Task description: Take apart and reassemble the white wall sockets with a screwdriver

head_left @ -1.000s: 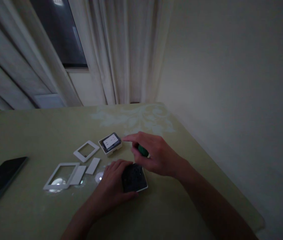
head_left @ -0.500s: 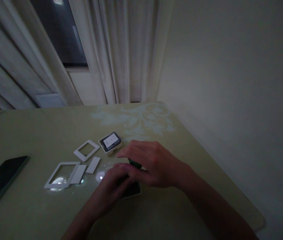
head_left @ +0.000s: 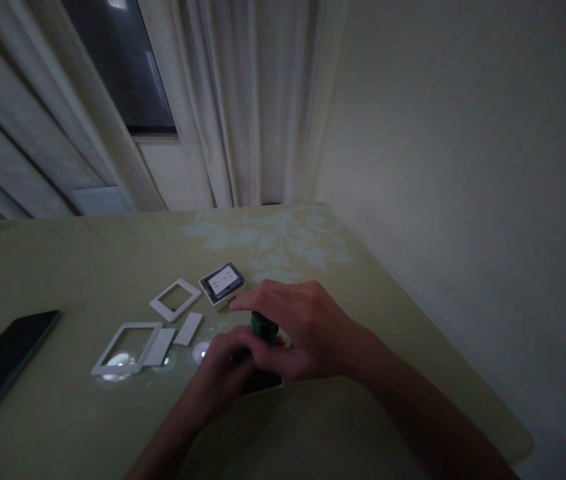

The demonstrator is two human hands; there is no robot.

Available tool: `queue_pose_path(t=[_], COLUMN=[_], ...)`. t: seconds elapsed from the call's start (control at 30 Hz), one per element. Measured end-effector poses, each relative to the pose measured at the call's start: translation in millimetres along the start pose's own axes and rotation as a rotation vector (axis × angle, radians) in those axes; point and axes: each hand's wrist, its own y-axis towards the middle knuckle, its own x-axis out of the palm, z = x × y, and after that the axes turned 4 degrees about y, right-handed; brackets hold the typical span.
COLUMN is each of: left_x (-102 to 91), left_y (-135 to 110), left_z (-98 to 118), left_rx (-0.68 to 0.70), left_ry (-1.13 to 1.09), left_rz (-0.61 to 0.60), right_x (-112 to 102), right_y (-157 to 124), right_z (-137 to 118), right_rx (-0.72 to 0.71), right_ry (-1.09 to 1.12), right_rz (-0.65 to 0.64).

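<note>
My right hand is closed round a green-handled tool, held upright over a dark square module with a white rim that lies on the table. My left hand rests on that module's left side, its fingers curled over it and touching the right hand's fingers. Most of the module is hidden under both hands. The tool's tip cannot be seen.
A second module with a white face lies just beyond the hands. To its left are a small white frame, a larger white frame and two white flat strips. A dark phone lies at the far left. The table's right edge is near the wall.
My right hand came down and toward me, and the green tool now stands upright over the dark module. The left hand's fingers closed in under the right hand.
</note>
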Motion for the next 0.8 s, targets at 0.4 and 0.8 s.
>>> queue_pose_path(t=[0.4,0.8], left_x=[4.1,-30.5], left_y=[3,-14], left_z=[2,-9], left_rx=[-0.119,-0.081], left_ry=[-0.002,0.469], left_rz=[0.016,-0.202], right_x=[4,-10], right_y=[2,-1], right_z=[-2,2], right_rx=[-0.015,-0.007], right_ry=[0.023,-0.108], right_rz=[0.089,0.268])
